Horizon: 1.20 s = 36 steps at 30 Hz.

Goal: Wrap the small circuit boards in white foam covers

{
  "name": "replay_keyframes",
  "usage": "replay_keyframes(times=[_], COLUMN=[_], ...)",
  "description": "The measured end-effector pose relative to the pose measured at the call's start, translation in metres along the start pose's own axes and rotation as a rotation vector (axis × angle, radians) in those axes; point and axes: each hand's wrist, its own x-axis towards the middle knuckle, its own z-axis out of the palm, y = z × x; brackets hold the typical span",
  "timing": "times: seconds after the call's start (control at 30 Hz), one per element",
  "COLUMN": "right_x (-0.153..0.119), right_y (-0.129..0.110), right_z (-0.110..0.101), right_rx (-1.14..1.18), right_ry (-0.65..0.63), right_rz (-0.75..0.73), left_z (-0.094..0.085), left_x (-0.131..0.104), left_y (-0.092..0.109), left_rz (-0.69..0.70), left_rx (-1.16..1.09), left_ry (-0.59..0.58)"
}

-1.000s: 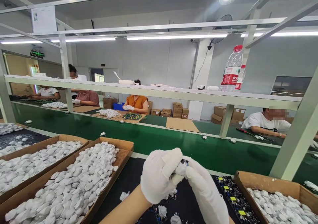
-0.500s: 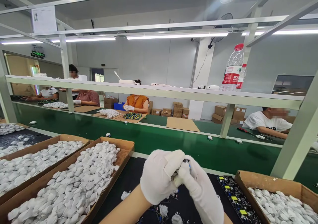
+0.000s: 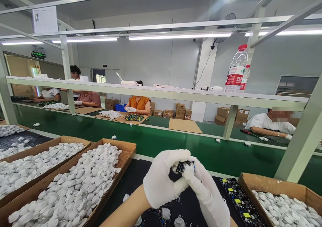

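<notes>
Both hands raised — left hand (image 3: 161, 181), right hand (image 3: 206, 195), pinching small black part (image 3: 181, 166)

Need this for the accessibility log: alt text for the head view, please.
Two white-gloved hands, left hand and right hand, meet over a black mat, together gripping a small dark part. Cardboard trays of white pieces sit to the left and right, circuit boards lie nearby, and seated people work beyond a green conveyor.
</notes>
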Motion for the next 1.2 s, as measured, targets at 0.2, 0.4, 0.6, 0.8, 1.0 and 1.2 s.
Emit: replay_keyframes(times=[0.2, 0.4, 0.6, 0.8, 1.0, 1.2], right_x=[-0.003, 0.007, 0.008, 0.004, 0.005, 0.008], right_y=[0.005, 0.001, 0.007, -0.008, -0.006, -0.003], right_z=[-0.004, 0.005, 0.000, 0.007, 0.007, 0.008], right_rx=[-0.030, -0.198, -0.364, -0.285, -0.351, -0.367], right_ry=[0.043, 0.052, 0.073, -0.110, -0.170, -0.094], right_rz=[0.044, -0.150, -0.462, -0.484, -0.476, -0.439], left_z=[-0.004, -0.002, -0.011, -0.016, -0.021, -0.022], left_x=[0.000, -0.002, 0.001, 0.009, 0.017, 0.013], left_y=[0.001, -0.001, -0.002, -0.001, 0.003, -0.005], left_rz=[-0.142, -0.158, 0.086, 0.211, 0.234, 0.192], left_rx=[-0.109, -0.159, -0.094, -0.157, -0.226, -0.189], left_ry=[-0.032, -0.057, -0.108, -0.074, -0.120, -0.105])
